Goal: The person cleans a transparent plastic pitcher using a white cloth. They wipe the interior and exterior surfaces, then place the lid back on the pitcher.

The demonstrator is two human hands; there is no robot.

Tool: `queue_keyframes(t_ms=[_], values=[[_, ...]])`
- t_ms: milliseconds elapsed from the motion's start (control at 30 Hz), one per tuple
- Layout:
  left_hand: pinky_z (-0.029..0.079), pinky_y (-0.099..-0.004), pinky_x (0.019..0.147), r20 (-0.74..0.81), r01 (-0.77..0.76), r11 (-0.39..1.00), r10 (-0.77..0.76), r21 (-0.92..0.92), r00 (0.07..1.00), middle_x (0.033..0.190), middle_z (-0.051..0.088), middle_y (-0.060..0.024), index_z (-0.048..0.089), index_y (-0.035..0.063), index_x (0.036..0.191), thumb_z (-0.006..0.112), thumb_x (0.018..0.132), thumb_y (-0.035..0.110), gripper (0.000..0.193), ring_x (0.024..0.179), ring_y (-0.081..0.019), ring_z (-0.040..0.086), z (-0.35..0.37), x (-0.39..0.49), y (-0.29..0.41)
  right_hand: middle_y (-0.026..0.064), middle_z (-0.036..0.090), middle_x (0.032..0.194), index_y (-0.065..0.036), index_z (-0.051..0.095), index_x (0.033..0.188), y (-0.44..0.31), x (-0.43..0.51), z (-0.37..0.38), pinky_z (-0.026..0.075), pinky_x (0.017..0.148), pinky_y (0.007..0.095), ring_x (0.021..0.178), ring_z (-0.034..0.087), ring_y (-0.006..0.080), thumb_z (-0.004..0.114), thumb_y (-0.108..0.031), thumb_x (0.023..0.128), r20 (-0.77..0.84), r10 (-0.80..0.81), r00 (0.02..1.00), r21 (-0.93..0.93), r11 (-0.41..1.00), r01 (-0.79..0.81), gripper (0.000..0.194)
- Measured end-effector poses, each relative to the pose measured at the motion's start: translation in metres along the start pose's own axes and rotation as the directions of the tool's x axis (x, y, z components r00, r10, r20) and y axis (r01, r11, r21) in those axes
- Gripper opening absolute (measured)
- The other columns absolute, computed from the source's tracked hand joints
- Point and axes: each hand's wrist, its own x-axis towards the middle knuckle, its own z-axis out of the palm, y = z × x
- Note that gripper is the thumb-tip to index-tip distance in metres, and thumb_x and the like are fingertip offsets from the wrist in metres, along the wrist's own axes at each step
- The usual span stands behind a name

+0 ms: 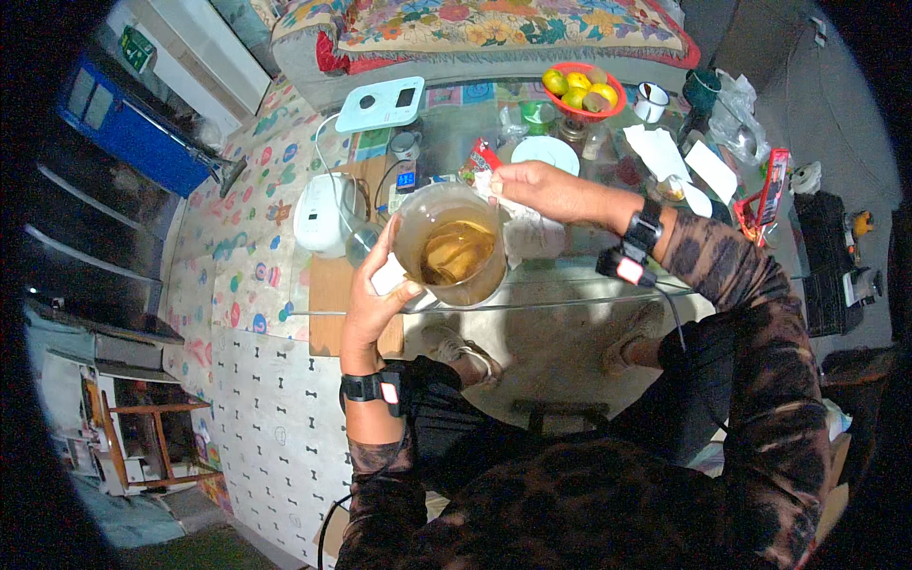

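Note:
A clear jug (pixel 491 281) is tilted so that its open mouth faces me, with amber-brown liquid (pixel 459 253) inside. My left hand (pixel 372 303) grips the jug's left side, thumb toward the front. A white piece (pixel 388 276), perhaps paper or a handle, shows between that hand and the jug. At the upper right of the rim, my right hand (pixel 531 187) pinches a crumpled white tissue or cloth (pixel 483 185). Part of it seems to touch the rim. Whatever lies directly beneath the jug is hidden.
On the glass table (pixel 570 267) are a white appliance (pixel 324 214), a kitchen scale (pixel 381 105), a red fruit bowl (pixel 581 92), an enamel mug (pixel 650 102), a pale round lid or plate (pixel 545 153) and papers (pixel 655 153). A phone-like device (pixel 774 187) stands at the right.

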Motion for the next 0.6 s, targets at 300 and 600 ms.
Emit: queue_keyframes(t_ms=[300, 600], values=[[0.024, -0.0404, 0.121, 0.176, 0.104, 0.993, -0.112, 0.058, 0.978, 0.160, 0.038, -0.0151, 0.034, 0.0003, 0.155, 0.088, 0.065, 0.056, 0.119, 0.150, -0.0260, 0.031, -0.027, 0.016, 0.001, -0.0051, 0.055, 0.091, -0.006, 0.060, 0.104, 0.005, -0.038, 0.006, 0.042, 0.073, 0.0235, 0.084, 0.049, 0.0051, 0.053, -0.050, 0.100, -0.056, 0.148, 0.987, 0.216, 0.967, -0.132, 0.045], [0.040, -0.0283, 0.102, 0.089, 0.230, 0.973, -0.231, 0.020, 0.969, 0.154, 0.045, -0.0082, 0.035, -0.0003, 0.155, 0.093, 0.056, 0.054, 0.126, 0.116, -0.0130, 0.051, -0.023, 0.013, 0.007, 0.0014, 0.067, 0.080, -0.005, 0.072, 0.088, -0.002, -0.012, -0.007, 0.044, 0.066, 0.0290, 0.077, 0.057, 0.0075, 0.061, -0.050, 0.098, -0.076, -0.083, 0.994, 0.048, 0.995, 0.087, 0.048]])
